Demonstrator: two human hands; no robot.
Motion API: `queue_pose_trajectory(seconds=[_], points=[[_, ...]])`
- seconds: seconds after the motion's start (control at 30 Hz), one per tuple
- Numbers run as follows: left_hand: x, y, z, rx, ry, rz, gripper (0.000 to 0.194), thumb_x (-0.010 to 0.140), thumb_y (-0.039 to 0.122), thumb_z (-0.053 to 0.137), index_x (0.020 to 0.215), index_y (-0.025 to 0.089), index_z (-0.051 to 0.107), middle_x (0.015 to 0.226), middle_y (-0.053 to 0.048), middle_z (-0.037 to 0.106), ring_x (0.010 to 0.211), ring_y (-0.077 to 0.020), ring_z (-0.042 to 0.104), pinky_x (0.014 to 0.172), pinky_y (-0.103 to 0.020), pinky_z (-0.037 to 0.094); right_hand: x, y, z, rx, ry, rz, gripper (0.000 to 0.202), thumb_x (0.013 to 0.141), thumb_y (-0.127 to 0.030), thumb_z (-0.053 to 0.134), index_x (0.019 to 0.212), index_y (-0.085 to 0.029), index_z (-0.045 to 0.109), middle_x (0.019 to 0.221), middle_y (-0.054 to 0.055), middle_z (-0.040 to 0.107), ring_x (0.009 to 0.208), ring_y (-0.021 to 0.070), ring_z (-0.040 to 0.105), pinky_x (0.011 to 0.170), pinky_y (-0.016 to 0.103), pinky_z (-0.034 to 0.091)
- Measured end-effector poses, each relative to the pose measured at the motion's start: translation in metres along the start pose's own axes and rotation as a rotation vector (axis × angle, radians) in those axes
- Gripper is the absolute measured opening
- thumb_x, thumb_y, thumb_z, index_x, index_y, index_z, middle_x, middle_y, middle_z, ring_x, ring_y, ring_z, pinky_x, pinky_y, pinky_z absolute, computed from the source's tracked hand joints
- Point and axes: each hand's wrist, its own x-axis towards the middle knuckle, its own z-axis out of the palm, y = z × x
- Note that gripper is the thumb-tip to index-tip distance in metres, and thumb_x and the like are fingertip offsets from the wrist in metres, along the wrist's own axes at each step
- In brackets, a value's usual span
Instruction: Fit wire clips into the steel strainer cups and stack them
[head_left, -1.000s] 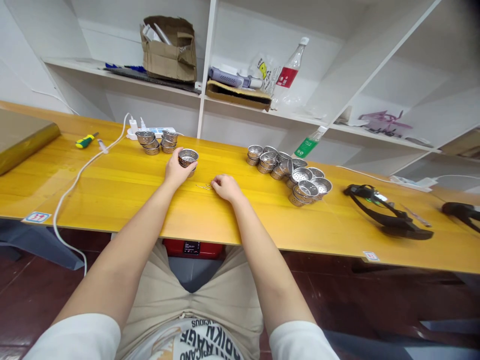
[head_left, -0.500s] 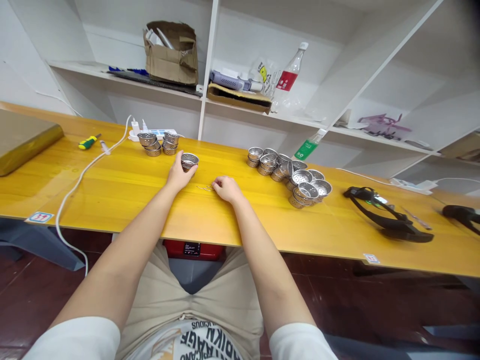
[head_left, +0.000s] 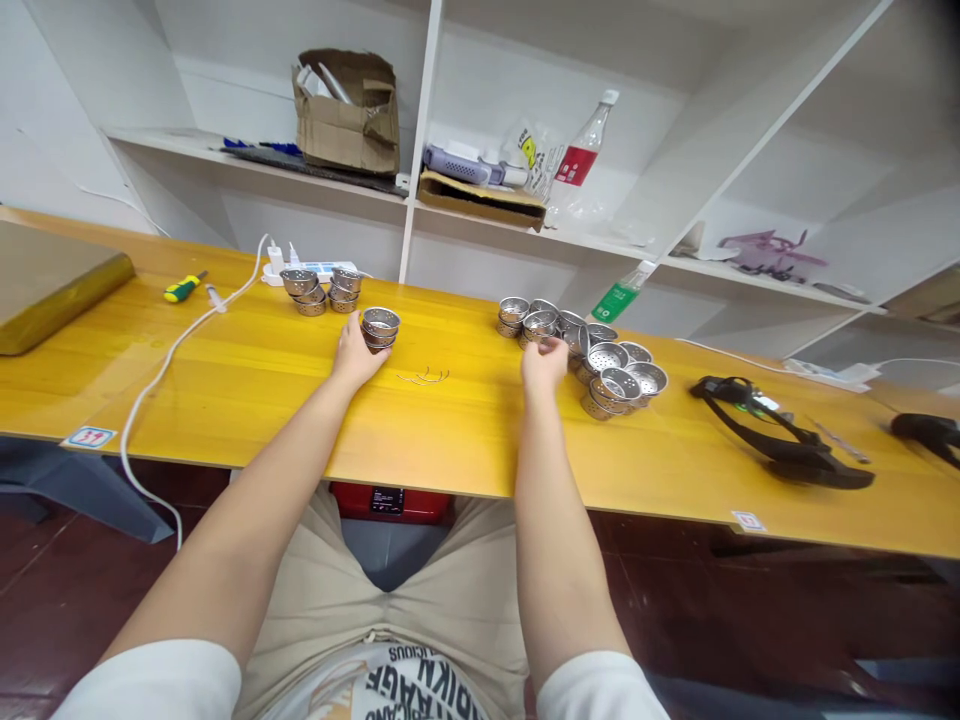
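While the left hand (head_left: 356,355) curls thumb and fingers around a short stack of small, round, perforated silver metal cups (head_left: 381,322), the right hand (head_left: 544,368) reaches to the near edge of a loose cluster of similar silver cups (head_left: 616,384). Its fingertips are partly hidden there, so I can't tell whether they have closed on a cup or are only touching one.

The held stack is upright on the table, between that cluster and two more small cup stacks (head_left: 301,284) by the white power strip (head_left: 324,270). I'd expect each cup to be light and stiff, not fragile, though its smooth wall may be a bit slippery. The best hold is probably thumb and finger on opposite sides, just below the rim; a sideways knock could make a nested pile lean or slide.

Just in front of the stack lie a few thin, curved, wire-like pieces (head_left: 427,379); they look springy and fiddly, better pinched at the middle.

The surface is a long, glossy yellow wooden table (head_left: 450,440), smooth enough for cups to skid. A green-and-yellow screwdriver (head_left: 180,290) lies on the left, a black headset-like device (head_left: 787,440) on the right. Behind stand white shelves (head_left: 675,250) with a torn brown cardboard box (head_left: 349,130) and a clear bottle with a red label (head_left: 581,155); the floor (head_left: 675,600) is dark red.
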Motion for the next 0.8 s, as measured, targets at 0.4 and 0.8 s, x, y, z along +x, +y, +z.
queue_pose_trajectory(seconds=[0.4, 0.8], points=[[0.010, -0.004, 0.009, 0.027, 0.097, -0.003, 0.096, 0.066, 0.019, 0.090, 0.149, 0.016, 0.042, 0.147, -0.023, 0.047, 0.147, -0.0425, 0.045, 0.128, -0.054, 0.032, 0.022, 0.074, -0.090, -0.713, 0.036, -0.084, 0.031, 0.090, -0.029, 0.060, 0.117, -0.020, 0.075, 0.124, 0.022, 0.068, 0.129, 0.0401, 0.055, 0.101, 0.059, 0.046], [0.013, -0.009, 0.011, -0.048, 0.052, -0.029, 0.086, 0.071, 0.008, 0.080, 0.147, 0.017, 0.041, 0.150, -0.023, 0.042, 0.138, -0.0343, 0.057, 0.120, -0.046, 0.044, -0.002, 0.045, -0.056, -0.613, -0.070, -0.309, 0.034, 0.097, -0.023, 0.050, 0.118, -0.013, 0.075, 0.116, 0.021, 0.072, 0.109, 0.0325, 0.065, 0.088, 0.040, 0.051]])
